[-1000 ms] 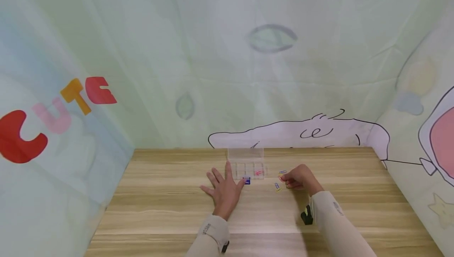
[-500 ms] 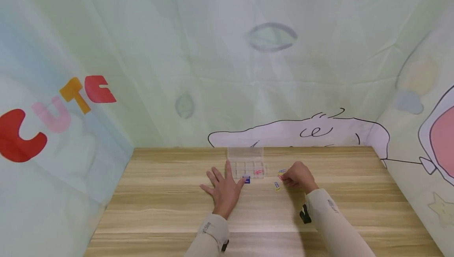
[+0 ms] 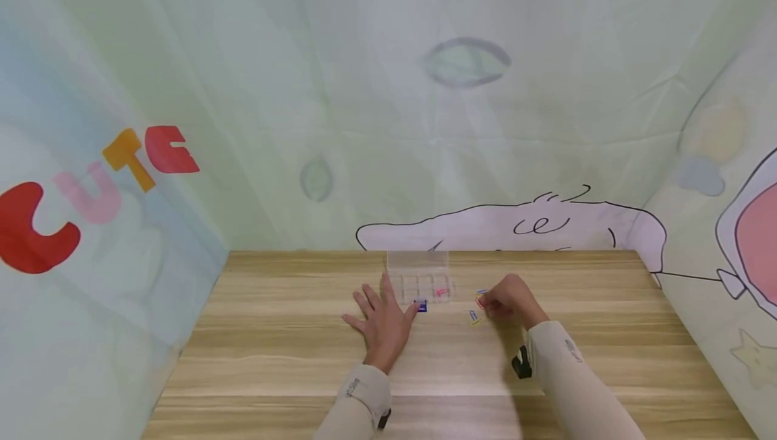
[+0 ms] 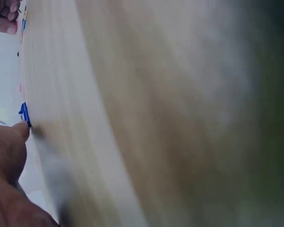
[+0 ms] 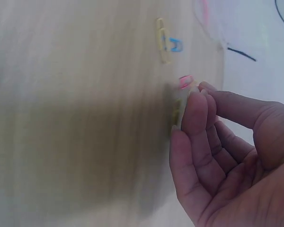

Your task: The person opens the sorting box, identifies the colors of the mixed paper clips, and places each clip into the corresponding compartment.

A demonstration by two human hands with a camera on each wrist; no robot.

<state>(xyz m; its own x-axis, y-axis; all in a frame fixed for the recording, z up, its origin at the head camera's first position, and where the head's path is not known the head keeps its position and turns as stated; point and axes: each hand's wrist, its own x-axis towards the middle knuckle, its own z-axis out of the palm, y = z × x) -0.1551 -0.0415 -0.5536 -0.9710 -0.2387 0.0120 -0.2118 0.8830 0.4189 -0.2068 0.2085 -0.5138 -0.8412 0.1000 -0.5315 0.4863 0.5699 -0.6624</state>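
My left hand (image 3: 386,328) lies with its fingers spread at the left side of a clear compartment box (image 3: 419,303), whose lid stands up at the back. Its thumb touches a small blue piece (image 3: 421,306) at the box's front edge, also blue in the left wrist view (image 4: 24,113). Pink paper clips (image 3: 441,292) lie in a right-hand compartment. To the right of the box, my right hand (image 3: 511,298) pinches a pink paper clip (image 5: 185,81) between thumb and fingertips. A yellow paper clip (image 5: 176,113) is partly hidden behind those fingers.
Nearer the front lie a yellow paper clip (image 5: 162,40) and a blue one (image 5: 176,45). Another blue clip (image 3: 482,291) lies just beyond my right hand. The wooden table (image 3: 291,372) meets a printed curtain (image 3: 273,156) at the back.
The box and the left fingertips have shifted very slightly left. My right hand has moved a little, its fingers drawing together at the pink paper clip.
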